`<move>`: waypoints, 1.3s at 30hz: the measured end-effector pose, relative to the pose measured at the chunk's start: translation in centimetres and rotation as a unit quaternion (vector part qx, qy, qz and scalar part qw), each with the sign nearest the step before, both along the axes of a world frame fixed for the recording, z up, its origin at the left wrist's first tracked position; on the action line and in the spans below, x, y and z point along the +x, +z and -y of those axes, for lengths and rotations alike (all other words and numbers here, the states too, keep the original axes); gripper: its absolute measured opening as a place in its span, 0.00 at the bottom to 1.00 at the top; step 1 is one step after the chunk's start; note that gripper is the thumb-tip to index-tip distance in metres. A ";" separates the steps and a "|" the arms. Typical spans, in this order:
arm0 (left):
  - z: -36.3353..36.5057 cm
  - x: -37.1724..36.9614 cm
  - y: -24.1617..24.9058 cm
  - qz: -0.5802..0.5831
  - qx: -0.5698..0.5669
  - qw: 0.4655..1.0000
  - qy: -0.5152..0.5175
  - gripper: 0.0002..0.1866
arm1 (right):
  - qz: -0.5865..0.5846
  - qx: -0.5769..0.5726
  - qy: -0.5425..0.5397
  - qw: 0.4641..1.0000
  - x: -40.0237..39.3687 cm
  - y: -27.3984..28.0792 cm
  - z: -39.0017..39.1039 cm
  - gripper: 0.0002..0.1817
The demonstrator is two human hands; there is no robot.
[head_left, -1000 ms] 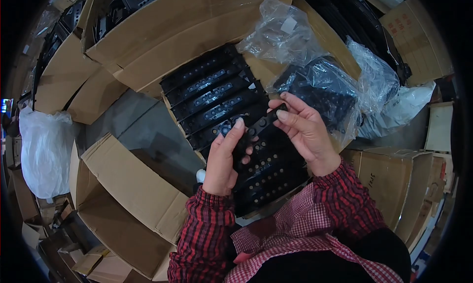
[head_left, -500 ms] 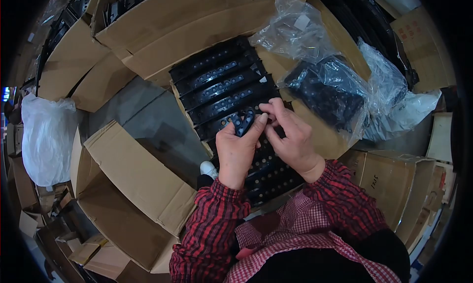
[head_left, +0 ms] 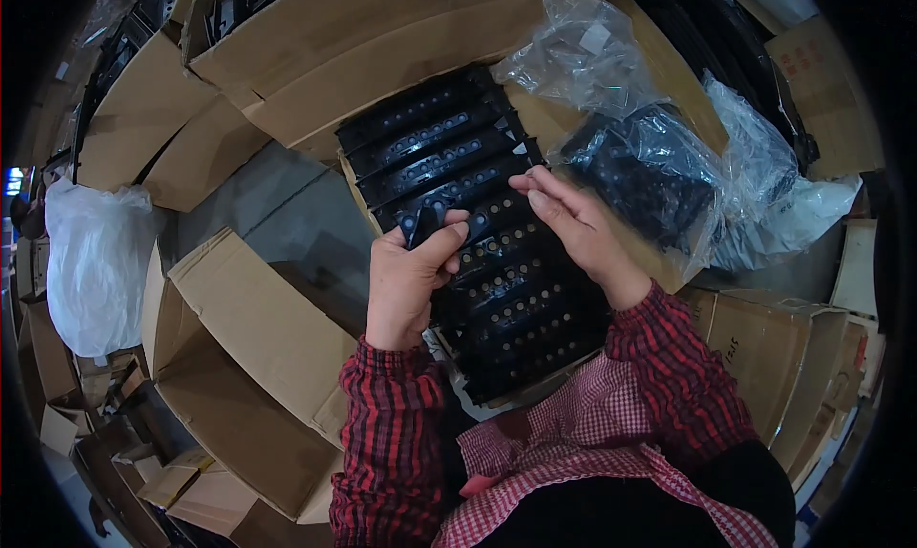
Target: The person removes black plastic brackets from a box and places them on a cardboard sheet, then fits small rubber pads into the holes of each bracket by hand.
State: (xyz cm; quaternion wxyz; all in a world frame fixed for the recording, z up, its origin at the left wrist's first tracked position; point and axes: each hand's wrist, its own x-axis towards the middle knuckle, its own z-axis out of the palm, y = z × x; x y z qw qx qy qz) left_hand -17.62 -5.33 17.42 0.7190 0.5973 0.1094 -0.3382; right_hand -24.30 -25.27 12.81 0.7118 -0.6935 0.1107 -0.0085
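The left hand [head_left: 409, 279] is closed around a small black plastic part [head_left: 421, 225], held over the stacked black strips [head_left: 478, 252] at their 9 o'clock edge; the right hand [head_left: 573, 225] (fingers loosely spread, apparently holding nothing) hovers at 2 o'clock; best to steady the part before aligning it.

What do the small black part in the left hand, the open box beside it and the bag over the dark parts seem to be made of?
Small black part: probably moulded plastic, matte with a slight sheen.
Open box: brown corrugated cardboard, dull, creased flaps.
Bag: thin clear plastic film, crinkled and glossy.
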 end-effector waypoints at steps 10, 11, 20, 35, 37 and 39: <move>-1.3 0.4 -0.7 0.019 0.064 0.998 -0.020 0.08 | -0.135 0.350 -0.012 0.927 0.9 -3.0 -1.3 0.31; -1.3 0.6 -1.4 0.021 0.065 0.998 -0.018 0.08 | -0.138 0.368 -0.046 0.918 1.1 -2.9 -1.1 0.28; -0.1 1.1 -11.6 0.130 0.398 0.907 -0.044 0.14 | -0.077 -0.300 -0.044 0.950 3.2 -6.1 -1.7 0.11; 0.1 1.6 -2.9 0.035 0.074 0.990 0.115 0.13 | 0.030 -0.539 -0.052 0.840 3.3 -6.6 -0.5 0.08; 0.0 1.3 -2.4 0.033 0.058 0.991 0.119 0.13 | 0.027 -0.531 -0.034 0.846 3.0 -6.6 0.1 0.09; 0.0 1.0 -1.8 0.035 0.041 0.991 0.121 0.14 | 0.102 -0.465 0.055 0.878 2.5 -7.8 0.3 0.11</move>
